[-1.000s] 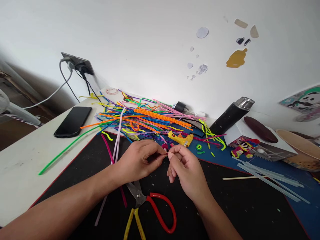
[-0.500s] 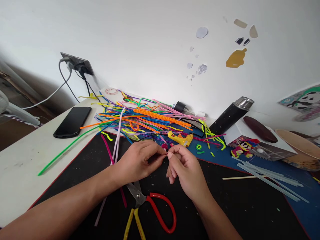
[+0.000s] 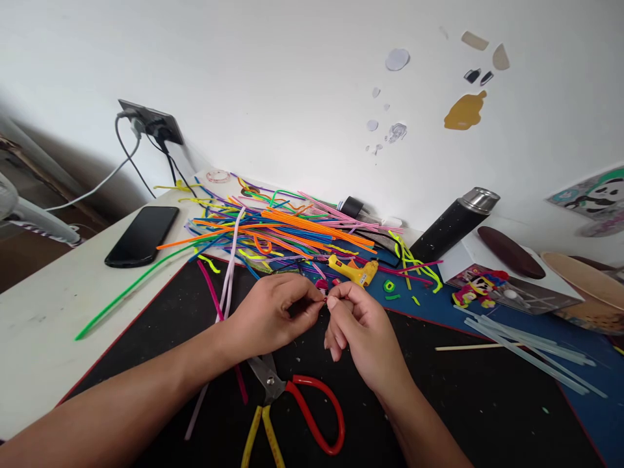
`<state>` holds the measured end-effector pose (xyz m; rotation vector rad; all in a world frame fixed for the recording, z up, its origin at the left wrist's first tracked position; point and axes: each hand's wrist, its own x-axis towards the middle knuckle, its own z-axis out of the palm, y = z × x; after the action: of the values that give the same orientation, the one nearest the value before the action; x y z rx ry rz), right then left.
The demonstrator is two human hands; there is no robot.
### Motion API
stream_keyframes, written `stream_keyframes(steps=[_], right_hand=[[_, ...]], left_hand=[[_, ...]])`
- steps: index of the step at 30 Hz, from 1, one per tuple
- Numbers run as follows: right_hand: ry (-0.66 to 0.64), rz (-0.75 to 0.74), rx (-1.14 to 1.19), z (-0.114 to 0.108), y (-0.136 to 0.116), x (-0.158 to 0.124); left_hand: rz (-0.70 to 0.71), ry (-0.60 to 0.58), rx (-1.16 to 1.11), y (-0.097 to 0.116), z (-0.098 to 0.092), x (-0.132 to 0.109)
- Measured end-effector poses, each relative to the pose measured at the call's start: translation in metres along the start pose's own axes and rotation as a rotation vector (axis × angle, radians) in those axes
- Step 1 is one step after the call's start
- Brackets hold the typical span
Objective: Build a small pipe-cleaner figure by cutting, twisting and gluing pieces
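My left hand and my right hand meet fingertip to fingertip above the black mat. Both are closed in a pinch, with a speck of dark red showing between them, too small to name. Just beyond the fingertips are a small magenta piece and a yellow glue gun. Below the hands lie scissors with one red handle and a pair of yellow grips whose upper part is hidden. A magenta pipe cleaner and pale lilac ones pass under my left forearm.
Behind the hands spreads a pile of coloured pipe cleaners. A phone lies at the left. On the right are a leaning black flask, a small colourful figure, translucent glue sticks and a thin wooden stick.
The view has shifted very slightly. Both hands keep the same pinch at the same place, and nothing on the table has visibly moved.
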<state>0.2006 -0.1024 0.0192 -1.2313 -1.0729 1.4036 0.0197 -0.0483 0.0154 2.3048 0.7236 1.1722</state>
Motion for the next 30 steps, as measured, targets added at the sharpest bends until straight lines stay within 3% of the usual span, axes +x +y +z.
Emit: stream_keyframes(steps=[30], right_hand=[[-0.015, 0.02, 0.01, -0.0008, 0.0078, -0.0005]], left_hand=[[-0.057, -0.007, -0.035, 0.0013, -0.0012, -0.0008]])
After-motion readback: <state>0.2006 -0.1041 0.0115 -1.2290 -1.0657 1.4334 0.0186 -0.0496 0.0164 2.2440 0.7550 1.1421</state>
